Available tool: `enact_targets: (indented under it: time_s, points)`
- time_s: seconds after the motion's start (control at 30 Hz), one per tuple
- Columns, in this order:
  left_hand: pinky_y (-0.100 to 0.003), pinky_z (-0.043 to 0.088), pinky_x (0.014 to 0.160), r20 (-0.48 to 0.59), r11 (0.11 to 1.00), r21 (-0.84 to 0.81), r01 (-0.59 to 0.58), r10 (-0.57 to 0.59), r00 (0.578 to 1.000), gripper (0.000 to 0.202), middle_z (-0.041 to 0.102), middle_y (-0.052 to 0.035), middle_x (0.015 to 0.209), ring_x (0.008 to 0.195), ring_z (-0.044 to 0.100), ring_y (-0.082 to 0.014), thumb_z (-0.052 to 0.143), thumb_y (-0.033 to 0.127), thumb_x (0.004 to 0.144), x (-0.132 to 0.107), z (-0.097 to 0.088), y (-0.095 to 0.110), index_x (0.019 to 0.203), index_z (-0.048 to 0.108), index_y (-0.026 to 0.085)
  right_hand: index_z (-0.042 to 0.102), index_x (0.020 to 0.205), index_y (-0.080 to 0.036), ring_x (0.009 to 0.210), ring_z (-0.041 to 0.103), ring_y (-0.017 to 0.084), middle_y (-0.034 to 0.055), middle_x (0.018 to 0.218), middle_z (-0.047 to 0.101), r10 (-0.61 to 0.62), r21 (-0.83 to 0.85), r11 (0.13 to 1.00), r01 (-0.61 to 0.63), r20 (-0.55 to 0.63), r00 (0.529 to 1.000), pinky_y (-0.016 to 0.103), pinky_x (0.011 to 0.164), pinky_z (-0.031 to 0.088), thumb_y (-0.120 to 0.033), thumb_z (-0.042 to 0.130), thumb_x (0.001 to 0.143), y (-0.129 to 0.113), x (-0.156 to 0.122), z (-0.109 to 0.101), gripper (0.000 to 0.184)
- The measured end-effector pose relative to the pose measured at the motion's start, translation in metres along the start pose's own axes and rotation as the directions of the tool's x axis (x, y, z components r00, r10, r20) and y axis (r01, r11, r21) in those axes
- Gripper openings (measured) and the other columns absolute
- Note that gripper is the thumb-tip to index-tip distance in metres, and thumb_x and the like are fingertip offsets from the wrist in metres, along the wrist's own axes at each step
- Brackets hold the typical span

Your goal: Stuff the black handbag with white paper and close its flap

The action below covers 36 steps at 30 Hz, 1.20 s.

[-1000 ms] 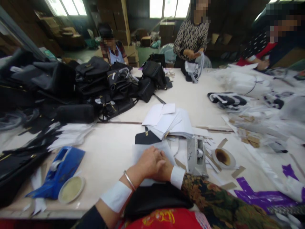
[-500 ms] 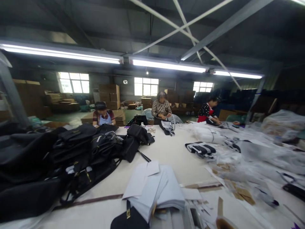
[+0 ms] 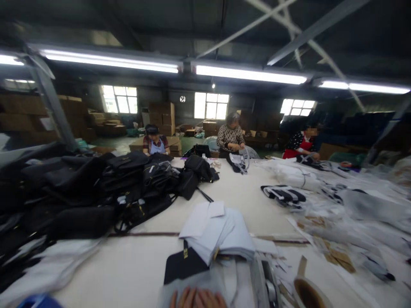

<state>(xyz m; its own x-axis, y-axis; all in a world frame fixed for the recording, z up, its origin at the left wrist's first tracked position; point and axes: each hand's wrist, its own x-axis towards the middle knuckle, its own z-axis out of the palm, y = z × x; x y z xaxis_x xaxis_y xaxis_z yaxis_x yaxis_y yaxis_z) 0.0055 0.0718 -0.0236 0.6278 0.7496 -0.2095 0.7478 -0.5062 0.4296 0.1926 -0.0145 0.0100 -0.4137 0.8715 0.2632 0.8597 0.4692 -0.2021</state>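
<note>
At the bottom edge, my left hand (image 3: 183, 298) and my right hand (image 3: 210, 298) lie side by side, nearly touching. Only their fingers show, stretched forward and laid flat on a translucent plastic sheet or bag (image 3: 195, 279). Just beyond it is a flat black piece with a gold emblem (image 3: 183, 266), partly covered by the plastic. A fanned stack of white sheets (image 3: 224, 233) overlaps that black piece on its far side. My palms and wrists are out of view.
Black bags (image 3: 128, 184) are heaped on the left of the table (image 3: 237, 192). A tape roll (image 3: 308, 293) and a grey metal holder (image 3: 268, 278) stand right of my hands. Plastic wrapping (image 3: 372, 205) covers the right side. Three people sit across the table.
Both hands have come into view at the bottom, on translucent plastic near the black piece. My view has turned left and tilted down, so the table's contents sit further right and higher.
</note>
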Motion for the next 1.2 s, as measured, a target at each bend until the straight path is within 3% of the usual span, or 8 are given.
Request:
enact_targets:
  time_s: [0.1,0.2,0.37,0.63,0.87,0.97,1.07,1.2]
  points:
    - [-0.065,0.011,0.120,-0.060,0.992,0.063,-0.106,0.110,0.992,0.079,0.037,-0.0150,0.158,0.147,0.030,-0.0395,0.054,0.057,0.082,-0.067,0.014,0.007,0.152,0.040,0.024,0.050,0.146,-0.016,0.131,0.051,0.040,0.0209,0.145,0.051,0.095,0.058,0.993,-0.102,0.115,0.989,0.061,0.101,0.049,-0.042,0.064,0.084,-0.039,-0.004,0.030,0.069]
    - [-0.062,0.009,0.120,-0.119,0.979,0.178,-0.102,0.124,0.985,0.077,0.040,-0.0187,0.155,0.146,0.031,-0.0373,0.052,0.053,0.086,-0.077,0.013,0.015,0.150,0.042,0.013,0.046,0.146,-0.005,0.139,0.042,0.040,0.0264,0.149,0.043,0.134,0.060,0.987,-0.149,0.200,0.970,0.061,0.110,0.040,-0.042,0.064,0.090,-0.046,-0.009,0.039,0.069]
    - [-0.062,0.000,0.120,-0.020,0.980,0.169,-0.102,0.107,0.994,0.082,0.027,-0.0188,0.162,0.149,0.020,-0.0375,0.055,0.051,0.086,-0.056,0.020,0.011,0.154,0.031,0.011,0.036,0.151,-0.005,0.146,0.030,0.037,0.0238,0.156,0.034,0.160,0.160,0.965,-0.208,0.271,0.949,0.058,0.119,0.024,-0.048,0.053,0.097,-0.029,-0.012,0.046,0.072]
    - [-0.060,0.008,0.120,-0.044,0.934,0.347,-0.086,0.108,0.993,0.075,0.032,-0.0160,0.161,0.147,0.026,-0.0351,0.047,0.057,0.091,-0.054,0.023,0.021,0.152,0.036,0.015,0.051,0.141,-0.010,0.143,0.035,0.035,0.0185,0.152,0.043,0.272,0.106,0.946,-0.307,0.259,0.927,0.056,0.115,0.034,-0.052,0.055,0.095,-0.025,-0.019,0.024,0.062]
    - [-0.059,0.012,0.119,-0.063,0.868,0.481,-0.126,0.178,0.982,0.078,0.034,-0.0184,0.159,0.145,0.027,-0.0357,0.039,0.058,0.093,-0.036,0.037,0.023,0.152,0.032,0.008,0.062,0.125,-0.009,0.123,0.057,0.022,0.0154,0.130,0.064,0.383,0.348,0.880,-0.324,-0.116,0.916,0.037,0.108,0.046,-0.035,0.053,0.097,-0.010,-0.139,-0.025,0.039]
    - [-0.059,0.014,0.118,-0.081,0.864,0.486,-0.132,0.195,0.977,0.076,0.037,-0.0199,0.156,0.142,0.031,-0.0367,0.032,0.057,0.094,-0.036,0.039,0.027,0.151,0.034,0.006,0.067,0.112,-0.015,0.110,0.063,0.020,0.0110,0.114,0.071,0.649,0.310,0.747,-0.588,-0.145,0.747,0.033,0.100,0.050,-0.029,0.049,0.098,-0.003,-0.224,-0.046,0.027]
    - [-0.060,0.017,0.117,-0.082,0.863,0.487,-0.134,0.198,0.977,0.078,0.038,-0.0217,0.154,0.140,0.034,-0.0392,0.026,0.058,0.093,-0.034,0.039,0.032,0.150,0.035,0.005,0.069,0.096,-0.017,0.094,0.065,0.019,0.0094,0.096,0.071,0.887,0.195,0.462,-0.865,-0.129,0.444,0.031,0.090,0.051,-0.028,0.042,0.099,0.019,-0.308,-0.069,0.029]
    - [-0.059,0.021,0.115,-0.069,0.857,0.503,-0.117,0.175,0.982,0.079,0.039,-0.0194,0.154,0.138,0.038,-0.0400,0.022,0.060,0.090,-0.027,0.040,0.037,0.154,0.024,0.014,0.066,0.111,-0.007,0.107,0.060,0.025,0.0192,0.111,0.066,0.976,0.050,0.054,-0.997,-0.214,0.042,0.036,0.098,0.045,-0.021,0.033,0.098,0.071,-0.409,-0.097,0.038]
